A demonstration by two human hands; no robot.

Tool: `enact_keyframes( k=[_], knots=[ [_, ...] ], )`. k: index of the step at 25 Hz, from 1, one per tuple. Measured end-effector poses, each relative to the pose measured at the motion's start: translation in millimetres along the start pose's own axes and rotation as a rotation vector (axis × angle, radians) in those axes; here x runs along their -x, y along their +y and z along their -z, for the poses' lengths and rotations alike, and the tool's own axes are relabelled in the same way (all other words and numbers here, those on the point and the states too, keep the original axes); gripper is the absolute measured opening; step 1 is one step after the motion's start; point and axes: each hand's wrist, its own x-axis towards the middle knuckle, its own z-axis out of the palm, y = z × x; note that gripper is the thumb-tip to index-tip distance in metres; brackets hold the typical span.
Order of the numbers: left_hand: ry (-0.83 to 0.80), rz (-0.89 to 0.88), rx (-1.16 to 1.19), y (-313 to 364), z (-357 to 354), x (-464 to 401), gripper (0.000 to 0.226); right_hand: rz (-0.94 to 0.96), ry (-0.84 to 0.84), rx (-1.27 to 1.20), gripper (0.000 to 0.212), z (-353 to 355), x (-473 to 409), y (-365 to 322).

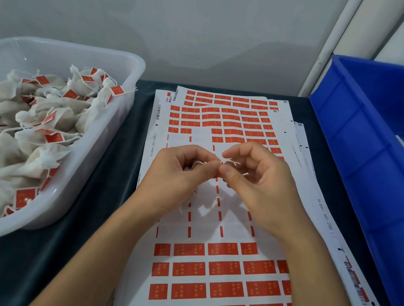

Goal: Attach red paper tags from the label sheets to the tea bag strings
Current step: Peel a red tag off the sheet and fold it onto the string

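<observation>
Fingertips: right hand (pixel 255 181) thumb and forefinger pressed together on a small red tag (pixel 217 174), only a sliver of it showing; left hand (pixel 181 173) fingers curled, pinching the white string (pixel 230 161) just beside the tag — the two pinches meet at mid-frame, above the sheets. String ends: loose, fanning out past the right forefinger. Tea bag: mostly hidden under the left palm, cannot tell how it hangs. Step in hand, by judgement: folding the sticky tag shut over the string. To do it well — keep the string taut and centred in the fold, match the tag's edges before pressing, then squeeze flat along the whole face. Below: label sheets (pixel 206 279), overlapped on a dark cloth (pixel 57 262), middle rows already stripped, red rows left near and far. Left: clear tub (pixel 113 127) heaped with tagged bags. Right: blue crate (pixel 371 159), contents largely out of view.
</observation>
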Motion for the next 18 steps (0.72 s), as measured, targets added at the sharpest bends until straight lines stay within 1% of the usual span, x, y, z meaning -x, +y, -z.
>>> enact_keyframes(
  k=[5,9,11,15,18],
  knots=[
    [0.039,-0.012,-0.014,-5.1,0.9,-1.4,0.016,-0.01,0.048,0.027,0.02,0.1,-1.3,5.6],
    [0.059,-0.015,-0.116,-5.5,-2.6,-3.0,0.013,-0.016,0.047,0.054,0.02,0.0,-2.5,8.7],
    [0.059,-0.016,-0.128,-6.0,-3.5,-3.1,0.013,-0.035,0.039,0.055,0.018,-0.6,-2.8,10.2],
    [0.047,-0.046,-0.153,-7.7,-4.6,-1.9,0.015,-0.053,0.009,0.078,0.006,-1.9,-2.9,9.4],
    [0.058,-0.083,-0.185,-7.7,-6.0,-0.9,0.013,-0.046,0.02,0.108,0.006,-2.5,-3.1,8.7]
  ],
)
